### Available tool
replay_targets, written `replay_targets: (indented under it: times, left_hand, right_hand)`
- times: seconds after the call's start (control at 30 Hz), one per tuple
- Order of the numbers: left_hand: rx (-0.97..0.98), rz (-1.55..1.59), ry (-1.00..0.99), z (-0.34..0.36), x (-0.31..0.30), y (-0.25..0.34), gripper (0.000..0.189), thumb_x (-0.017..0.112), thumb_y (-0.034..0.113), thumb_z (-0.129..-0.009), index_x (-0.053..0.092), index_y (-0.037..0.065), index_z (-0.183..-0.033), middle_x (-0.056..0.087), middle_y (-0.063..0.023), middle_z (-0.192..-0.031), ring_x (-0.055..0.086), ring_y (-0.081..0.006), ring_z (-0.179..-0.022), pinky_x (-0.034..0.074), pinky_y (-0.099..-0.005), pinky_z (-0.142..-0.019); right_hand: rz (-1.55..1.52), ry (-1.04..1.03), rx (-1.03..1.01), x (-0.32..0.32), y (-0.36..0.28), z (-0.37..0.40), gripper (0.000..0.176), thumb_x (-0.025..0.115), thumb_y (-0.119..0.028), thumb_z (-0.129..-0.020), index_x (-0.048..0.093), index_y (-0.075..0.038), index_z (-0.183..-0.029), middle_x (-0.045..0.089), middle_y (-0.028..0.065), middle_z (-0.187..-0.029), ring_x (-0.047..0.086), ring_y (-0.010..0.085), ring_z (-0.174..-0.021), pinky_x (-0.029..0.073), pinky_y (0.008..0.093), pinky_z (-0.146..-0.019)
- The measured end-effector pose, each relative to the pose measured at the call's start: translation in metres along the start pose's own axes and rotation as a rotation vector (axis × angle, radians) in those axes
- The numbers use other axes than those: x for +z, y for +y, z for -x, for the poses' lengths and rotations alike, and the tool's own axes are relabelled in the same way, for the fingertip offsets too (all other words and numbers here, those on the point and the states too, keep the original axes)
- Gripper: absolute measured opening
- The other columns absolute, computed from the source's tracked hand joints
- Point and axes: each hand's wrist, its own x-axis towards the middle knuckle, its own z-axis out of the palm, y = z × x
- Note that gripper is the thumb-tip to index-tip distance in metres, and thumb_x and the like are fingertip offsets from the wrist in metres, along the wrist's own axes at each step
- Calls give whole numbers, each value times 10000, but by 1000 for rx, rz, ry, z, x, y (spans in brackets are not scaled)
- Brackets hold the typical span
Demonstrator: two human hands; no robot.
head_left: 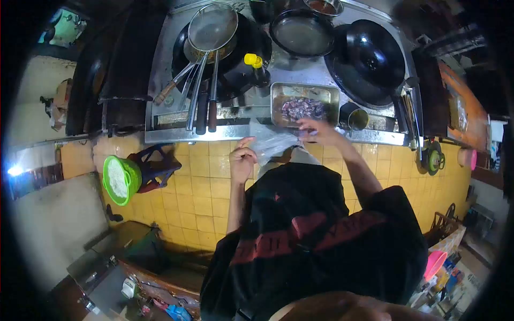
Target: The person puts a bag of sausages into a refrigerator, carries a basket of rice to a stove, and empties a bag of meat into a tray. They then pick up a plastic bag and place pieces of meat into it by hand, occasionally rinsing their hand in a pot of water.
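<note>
My left hand [242, 159] is closed on one edge of a clear plastic bag [272, 142], held in front of the stove's front edge. My right hand [317, 131] grips the bag's other edge, right beside a metal tray [278, 92] that holds dark purplish chopped pieces [302, 108]. The bag hangs stretched between both hands. My black shirt with red print fills the lower middle of the view.
A steel stove [160, 69] carries a pan with a wire strainer [213, 29], a flat pan [302, 33], a black wok [372, 53], a yellow-capped bottle [256, 67] and a small cup [357, 119]. A green bowl of white grains [120, 179] sits on a stool over the yellow tiled floor.
</note>
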Motion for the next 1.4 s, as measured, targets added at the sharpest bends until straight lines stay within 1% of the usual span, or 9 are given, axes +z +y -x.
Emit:
replay_targets:
  times: [0.1,0.23,0.37,0.43,0.7,0.93,1.2,1.3,1.4]
  left_hand:
    - [28,-306,207,0,-20,-16,216,511,-162,-718,627,15,-675,626,-163,-1088,616,-236,-984,514,-335,-775]
    - [-305,-66,246,11,-29,1,190,429,-63,-901,582,-16,-801,594,-86,-797,614,-122,-638,534,-261,-467]
    - [-343,-76,339,24,-23,7,166,422,-13,-924,556,-11,-826,503,-38,-698,531,-92,-516,536,-277,-482]
    - [-358,-74,355,29,-18,7,158,424,-8,-923,553,-10,-832,494,-34,-691,522,-90,-519,532,-276,-480]
    - [-413,-119,383,41,-9,10,132,452,20,-930,553,0,-847,508,-33,-707,510,-84,-520,518,-268,-474]
    - [-434,-92,393,37,-4,12,152,452,29,-933,566,-4,-836,532,-45,-734,517,-80,-509,506,-258,-476]
    - [-415,-77,328,23,0,11,137,447,4,-926,561,6,-851,540,-44,-747,538,-96,-512,501,-252,-478]
    - [-383,-66,339,17,2,11,128,468,11,-925,573,17,-852,547,-42,-735,548,-98,-527,485,-252,-475]
    - [-366,-19,319,13,3,10,124,473,0,-919,576,25,-856,555,-38,-774,547,-96,-556,488,-253,-481]
  right_hand:
    - [302,199,209,-48,57,-35,575,694,-365,-818,499,-10,-1226,603,193,-1137,592,273,-1066,463,342,-904]
    - [703,286,509,-54,92,-68,809,640,-551,-790,421,52,-1283,568,267,-1168,565,357,-1107,451,387,-944]
    - [549,286,632,-14,93,-94,924,593,-645,-758,391,77,-1297,497,302,-1260,498,399,-1186,413,415,-994]
    - [554,262,630,3,84,-98,1007,607,-627,-748,197,-9,-1429,354,314,-1382,415,452,-1250,398,484,-1005]
    - [745,127,429,44,77,-117,723,633,-466,-784,355,-181,-1387,299,252,-1423,414,506,-1205,446,533,-931]
    - [776,-74,200,30,79,-122,326,613,-226,-790,644,-108,-1093,636,187,-1057,588,348,-1041,487,453,-869]
    - [727,-136,-107,-2,138,-133,215,680,-156,-719,678,-98,-925,665,148,-919,641,322,-842,502,416,-776]
    - [481,-45,27,-18,115,-123,176,685,-114,-743,668,-66,-912,666,119,-860,640,257,-760,509,363,-711]
    - [-290,28,263,-33,95,-114,133,621,-20,-803,632,10,-932,650,76,-838,621,176,-732,501,278,-642]
